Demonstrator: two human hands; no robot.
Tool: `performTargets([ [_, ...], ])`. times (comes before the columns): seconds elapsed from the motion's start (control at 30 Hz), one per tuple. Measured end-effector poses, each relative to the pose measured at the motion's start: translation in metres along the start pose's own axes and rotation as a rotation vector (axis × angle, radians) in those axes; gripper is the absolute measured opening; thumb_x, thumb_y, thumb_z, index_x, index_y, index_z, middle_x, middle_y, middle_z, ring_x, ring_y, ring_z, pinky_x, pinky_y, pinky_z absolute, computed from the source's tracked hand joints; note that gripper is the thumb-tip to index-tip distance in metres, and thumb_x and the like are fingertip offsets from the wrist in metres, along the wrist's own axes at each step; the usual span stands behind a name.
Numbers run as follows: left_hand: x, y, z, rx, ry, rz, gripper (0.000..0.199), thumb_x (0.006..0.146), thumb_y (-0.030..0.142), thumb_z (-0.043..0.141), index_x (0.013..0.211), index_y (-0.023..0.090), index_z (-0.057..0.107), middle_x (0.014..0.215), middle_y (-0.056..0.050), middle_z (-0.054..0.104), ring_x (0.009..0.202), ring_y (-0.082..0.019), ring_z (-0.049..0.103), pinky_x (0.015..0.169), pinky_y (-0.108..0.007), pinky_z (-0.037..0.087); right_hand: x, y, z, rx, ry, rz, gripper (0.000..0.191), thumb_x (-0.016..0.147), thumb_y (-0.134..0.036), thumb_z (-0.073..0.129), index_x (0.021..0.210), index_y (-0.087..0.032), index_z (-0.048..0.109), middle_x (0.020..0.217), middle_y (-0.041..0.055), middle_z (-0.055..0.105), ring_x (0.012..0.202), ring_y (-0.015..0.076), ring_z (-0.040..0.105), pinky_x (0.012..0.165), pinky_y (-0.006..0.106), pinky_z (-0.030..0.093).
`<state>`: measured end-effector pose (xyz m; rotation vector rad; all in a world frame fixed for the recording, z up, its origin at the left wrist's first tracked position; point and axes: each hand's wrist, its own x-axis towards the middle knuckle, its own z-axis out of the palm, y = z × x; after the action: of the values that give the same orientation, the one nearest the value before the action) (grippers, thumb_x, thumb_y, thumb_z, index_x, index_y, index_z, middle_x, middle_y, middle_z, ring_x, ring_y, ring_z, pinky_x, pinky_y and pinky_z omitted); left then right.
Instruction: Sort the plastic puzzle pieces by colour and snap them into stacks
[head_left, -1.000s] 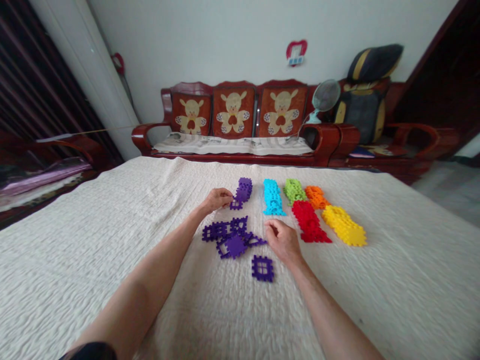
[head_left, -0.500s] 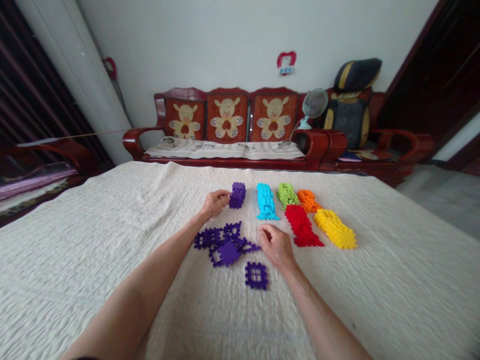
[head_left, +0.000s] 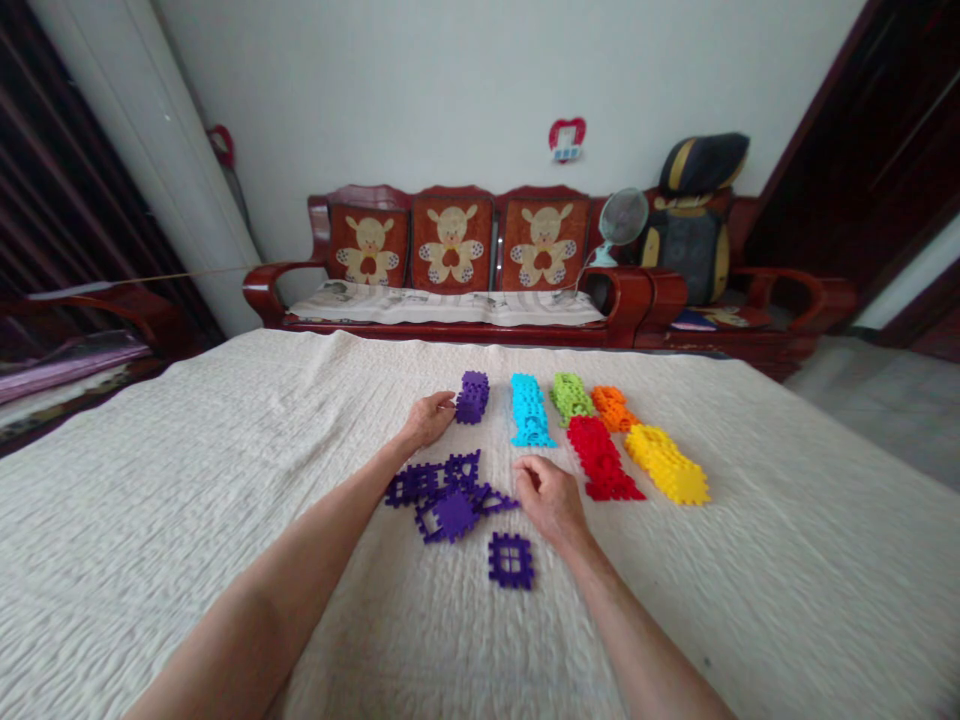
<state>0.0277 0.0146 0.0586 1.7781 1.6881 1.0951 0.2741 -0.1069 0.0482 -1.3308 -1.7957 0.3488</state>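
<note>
My left hand [head_left: 433, 419] is beside a stack of purple interlocking toy tiles [head_left: 472, 398]. Its fingers are stretched toward the stack's left side, with no tile seen between them; whether they touch it I cannot tell. My right hand [head_left: 553, 496] rests on the cloth with fingers curled in and nothing visible in them. Between my arms lies a loose heap of purple tiles [head_left: 455, 513], some solid, some open frames. Nearer to me is a single purple window-shaped tile [head_left: 511, 561].
Overlapping rows of tiles lie to the right: light blue [head_left: 530, 411], green [head_left: 571, 398], orange [head_left: 613, 409], red [head_left: 601, 460] and yellow [head_left: 667, 464]. A cream quilted cloth [head_left: 225, 480] covers the table. Behind it stand a wooden sofa [head_left: 630, 300] and a small fan [head_left: 624, 217].
My left hand has drawn back slightly from the purple stack. The whole view has shifted a little as my head moved; my right hand stays in place.
</note>
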Motion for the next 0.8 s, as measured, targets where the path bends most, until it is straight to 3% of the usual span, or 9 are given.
performTargets([
  [0.4,0.002,-0.005,0.006,-0.109,-0.048,-0.030,0.045,0.076,0.018,0.063,0.120,0.014,0.071,0.100,-0.007,0.076,0.077,-0.015,0.068,0.070,-0.024,0.053,0.000,0.003,0.002,-0.008,0.001,-0.006,0.025,0.084,-0.028,0.046,0.085,-0.023,0.071,0.083,0.0042,0.076,0.075,0.0188,0.069,0.071,0.026,0.049],
  [0.53,0.000,-0.004,-0.007,-0.129,-0.030,-0.076,0.043,0.077,0.021,0.060,0.118,0.014,0.071,0.084,-0.004,0.074,0.069,-0.014,0.066,0.063,-0.022,0.050,0.001,0.001,0.000,-0.006,-0.002,0.002,0.025,0.083,-0.029,0.047,0.085,-0.022,0.071,0.083,0.0043,0.076,0.074,0.0185,0.068,0.073,0.027,0.050],
  [0.7,-0.021,0.003,-0.029,-0.103,-0.227,-0.034,0.023,0.074,0.026,0.065,0.089,0.015,0.077,0.059,0.001,0.064,0.052,-0.011,0.056,0.055,-0.022,0.045,0.002,0.000,-0.001,0.008,-0.006,0.005,0.027,0.082,-0.029,0.047,0.086,-0.022,0.073,0.083,0.0041,0.076,0.074,0.0182,0.068,0.075,0.027,0.050],
  [0.8,-0.040,0.013,-0.036,-0.033,-0.355,0.090,0.019,0.072,0.030,0.070,0.082,0.016,0.078,0.064,-0.001,0.068,0.056,-0.012,0.058,0.058,-0.022,0.046,0.003,0.002,0.000,0.046,0.010,0.024,0.027,0.081,-0.030,0.048,0.086,-0.022,0.073,0.082,0.0036,0.077,0.075,0.0180,0.068,0.076,0.027,0.051],
])
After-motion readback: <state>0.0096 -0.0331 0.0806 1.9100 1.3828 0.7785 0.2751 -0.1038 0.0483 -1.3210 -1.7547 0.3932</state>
